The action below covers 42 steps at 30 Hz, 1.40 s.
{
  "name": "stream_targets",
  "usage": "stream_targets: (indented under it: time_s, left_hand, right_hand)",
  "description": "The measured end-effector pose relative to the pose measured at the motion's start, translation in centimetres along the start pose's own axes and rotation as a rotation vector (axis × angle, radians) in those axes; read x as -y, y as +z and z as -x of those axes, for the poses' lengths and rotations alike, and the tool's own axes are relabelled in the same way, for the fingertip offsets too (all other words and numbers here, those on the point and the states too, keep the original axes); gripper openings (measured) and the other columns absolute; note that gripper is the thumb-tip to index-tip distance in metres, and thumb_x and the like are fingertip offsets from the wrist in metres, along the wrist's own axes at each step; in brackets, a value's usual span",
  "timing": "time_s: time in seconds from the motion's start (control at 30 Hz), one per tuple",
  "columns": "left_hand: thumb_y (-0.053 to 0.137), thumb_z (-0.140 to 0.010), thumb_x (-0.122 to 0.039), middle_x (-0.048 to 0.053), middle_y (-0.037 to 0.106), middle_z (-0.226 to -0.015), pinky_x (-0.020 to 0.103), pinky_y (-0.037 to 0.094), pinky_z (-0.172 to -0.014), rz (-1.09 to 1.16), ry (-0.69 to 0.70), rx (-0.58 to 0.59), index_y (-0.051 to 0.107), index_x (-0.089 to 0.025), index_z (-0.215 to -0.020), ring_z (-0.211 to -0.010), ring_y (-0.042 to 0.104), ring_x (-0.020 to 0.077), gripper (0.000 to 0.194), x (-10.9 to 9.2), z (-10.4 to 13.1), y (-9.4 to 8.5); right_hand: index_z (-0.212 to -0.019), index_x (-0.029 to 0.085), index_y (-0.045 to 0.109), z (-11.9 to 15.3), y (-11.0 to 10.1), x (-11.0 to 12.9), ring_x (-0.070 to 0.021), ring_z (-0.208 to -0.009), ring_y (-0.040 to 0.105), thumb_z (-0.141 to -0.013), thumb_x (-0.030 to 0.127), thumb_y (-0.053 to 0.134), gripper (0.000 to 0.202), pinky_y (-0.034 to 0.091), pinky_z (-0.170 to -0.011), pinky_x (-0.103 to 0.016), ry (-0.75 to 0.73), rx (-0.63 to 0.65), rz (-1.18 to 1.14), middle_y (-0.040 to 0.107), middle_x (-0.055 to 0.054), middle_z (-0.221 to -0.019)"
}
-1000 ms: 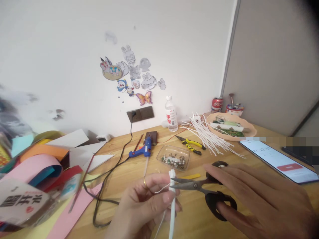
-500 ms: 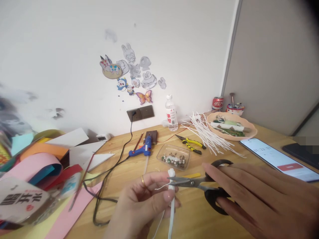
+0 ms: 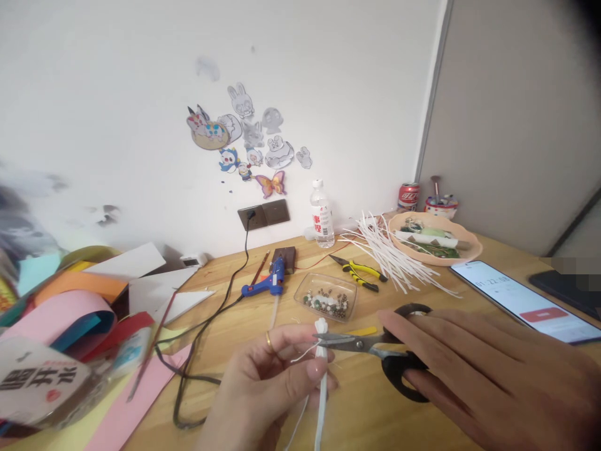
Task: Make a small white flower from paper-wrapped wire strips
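My left hand (image 3: 286, 382) pinches a white stem (image 3: 321, 401) upright between thumb and fingers, just below its knobbed white top. A thin white thread hangs from it. My right hand (image 3: 474, 369) has its fingers in the black handles of the scissors (image 3: 359, 344). The scissors' blades lie across the stem beneath the knob, close to the loose thread, and look nearly closed. Behind my hands sits a clear tray (image 3: 326, 297) of small beads.
Behind are a blue glue gun (image 3: 267, 285) with a black cable, yellow pliers (image 3: 361, 272), white strips (image 3: 394, 257), a bottle (image 3: 322, 216) and a pink dish (image 3: 472, 247). A phone (image 3: 526, 300) lies right; coloured papers (image 3: 66, 313) pile up left.
The scissors' blades have come closer together, and the handles have drawn in slightly with my right hand. My left hand keeps its hold on the stem.
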<state>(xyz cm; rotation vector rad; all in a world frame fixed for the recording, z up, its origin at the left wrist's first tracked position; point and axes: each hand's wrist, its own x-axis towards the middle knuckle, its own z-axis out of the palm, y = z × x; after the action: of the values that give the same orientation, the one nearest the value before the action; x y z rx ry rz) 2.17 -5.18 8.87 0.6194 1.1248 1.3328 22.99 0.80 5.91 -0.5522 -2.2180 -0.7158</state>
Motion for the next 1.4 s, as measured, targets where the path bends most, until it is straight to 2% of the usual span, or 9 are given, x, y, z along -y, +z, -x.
stream_targets:
  time_s: [0.1, 0.43, 0.83, 1.0, 1.13, 1.27, 1.4]
  left_hand:
    - [0.079, -0.052, -0.015, -0.002, 0.068, -0.061, 0.016, 0.045, -0.054, -0.003, -0.018, -0.012, 0.072, -0.017, -0.067, -0.053, 0.06, 0.0091, 0.017, -0.1, 0.2, 0.1]
    - [0.078, -0.054, -0.014, -0.002, 0.069, -0.06, 0.015, 0.044, -0.052, -0.016, 0.005, -0.001, 0.073, -0.017, -0.07, -0.053, 0.06, 0.0086, 0.017, 0.1, 0.1, -0.1]
    - [0.079, -0.052, -0.013, -0.003, 0.068, -0.057, 0.014, 0.046, -0.05, -0.009, 0.039, 0.011, 0.073, -0.017, -0.067, -0.05, 0.06, 0.0079, 0.017, 0.3, 0.0, -0.3]
    - [0.079, -0.054, -0.011, -0.002, 0.068, -0.056, 0.013, 0.044, -0.048, -0.001, 0.033, 0.03, 0.073, -0.017, -0.068, -0.049, 0.059, 0.0074, 0.017, 0.4, -0.1, -0.3]
    - [0.079, -0.054, -0.013, 0.0, 0.069, -0.058, 0.014, 0.047, -0.051, 0.033, 0.022, 0.07, 0.072, -0.016, -0.067, -0.052, 0.062, 0.0092, 0.015, 0.4, -0.1, -0.2]
    - [0.08, -0.054, -0.014, 0.001, 0.069, -0.058, 0.016, 0.05, -0.051, 0.108, -0.072, 0.091, 0.072, -0.014, -0.069, -0.05, 0.062, 0.0095, 0.017, 0.2, -0.3, -0.3]
    - [0.081, -0.051, -0.014, -0.001, 0.068, -0.056, 0.018, 0.053, -0.046, 0.186, -0.108, 0.157, 0.072, -0.013, -0.073, -0.046, 0.06, 0.0089, 0.024, 0.2, -0.8, -0.6]
  right_hand:
    - [-0.118, 0.012, 0.052, -0.1, 0.1, 0.1, -0.0182, -0.083, 0.056, -0.085, 0.02, 0.051, 0.034, 0.037, -0.082, -0.032, -0.004, -0.023, 0.004, 0.068, -0.003, -0.091]
    - [-0.117, 0.011, 0.053, -0.3, 0.0, 0.0, -0.0183, -0.08, 0.055, -0.085, 0.024, 0.05, 0.035, 0.036, -0.074, -0.032, -0.008, 0.02, -0.02, 0.067, -0.003, -0.089]
    - [-0.117, 0.012, 0.052, -0.1, 0.1, 0.1, -0.0183, -0.083, 0.055, -0.084, 0.022, 0.05, 0.035, 0.035, -0.077, -0.033, 0.007, 0.039, -0.032, 0.068, -0.002, -0.091]
    - [-0.114, 0.011, 0.055, 0.1, 0.1, 0.0, -0.0197, -0.085, 0.055, -0.083, 0.014, 0.049, 0.031, 0.036, -0.079, -0.034, -0.016, 0.034, -0.038, 0.068, -0.005, -0.093]
    - [-0.109, 0.013, 0.057, -0.2, 0.0, -0.2, -0.0167, -0.081, 0.056, -0.085, 0.016, 0.045, 0.027, 0.036, -0.077, -0.03, 0.067, 0.021, -0.105, 0.068, -0.002, -0.09]
    - [-0.113, 0.015, 0.053, -0.5, 0.3, -0.7, -0.0182, -0.09, 0.056, -0.084, 0.021, 0.044, 0.031, 0.038, -0.078, -0.03, 0.185, 0.034, -0.164, 0.065, -0.003, -0.101]
    - [-0.116, 0.015, 0.05, -0.1, 1.3, -1.2, -0.0186, -0.092, 0.057, -0.082, 0.018, 0.048, 0.034, 0.04, -0.079, -0.031, 0.198, 0.036, -0.173, 0.063, -0.005, -0.104]
